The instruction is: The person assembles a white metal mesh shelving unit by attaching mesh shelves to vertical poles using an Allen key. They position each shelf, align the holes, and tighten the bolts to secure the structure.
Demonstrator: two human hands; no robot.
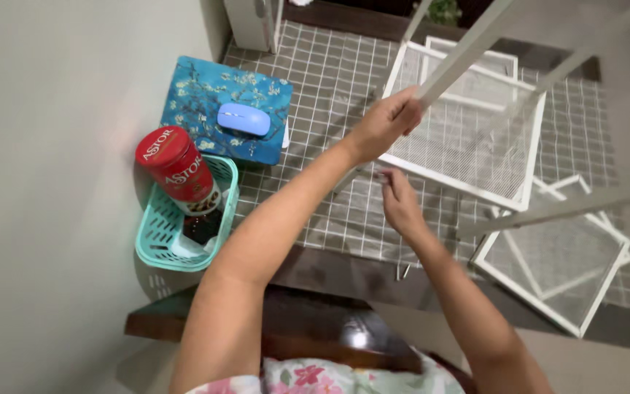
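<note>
My left hand (386,121) grips a white metal rod (468,57) of a rack frame that rises toward the camera. Just below it, my right hand (397,198) pinches something small at the lower end of that rod; the item is too small to identify. A white mesh shelf panel (475,138) lies on the grid-patterned mat (329,80) directly behind both hands.
More white mesh panels (559,266) lie at the right. A teal basket (156,226) holding a red tin (176,166) stands at the left by the wall. Beyond it lies a blue floral mouse pad (191,98) with a pale blue mouse (243,118). Small metal pieces (402,271) rest near the mat edge.
</note>
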